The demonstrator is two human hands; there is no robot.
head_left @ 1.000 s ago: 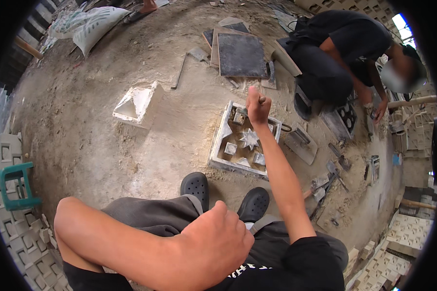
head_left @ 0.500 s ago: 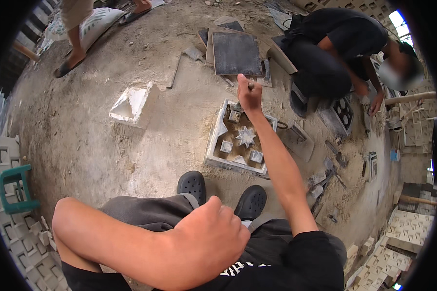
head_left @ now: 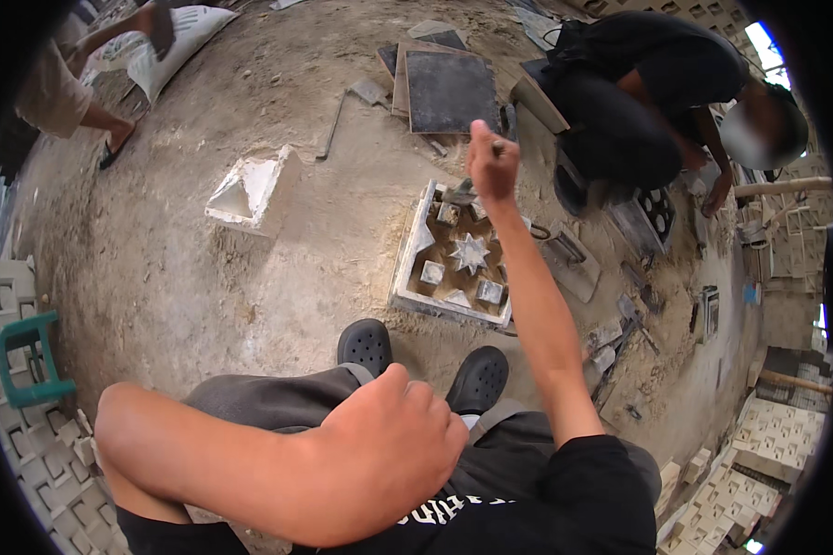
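Note:
My right hand (head_left: 493, 166) is closed round the handle of a short hand tool with a flat grey head (head_left: 460, 192). The tool's head is over the far left part of a square mould (head_left: 407, 293), and I cannot tell whether it touches. Inside the mould are a star-shaped block (head_left: 469, 253), small square blocks (head_left: 432, 272) and triangular pieces along the walls. My forearm covers the mould's right side. My left hand (head_left: 393, 453) is curled into a fist above my lap, its fingertips hidden, so anything in it cannot be seen.
A white hollow block (head_left: 253, 190) sits left of the mould. Dark flat boards (head_left: 451, 91) are stacked beyond it. A co-worker (head_left: 652, 88) crouches at the right beside another mould (head_left: 652, 219). Another person's leg (head_left: 111, 120) is at far left, near a sack (head_left: 190, 42) and green stool (head_left: 32, 359).
My right hand has shifted slightly right and away from me, with the tool's head showing more. The person at far left has stepped. My left hand has moved slightly left.

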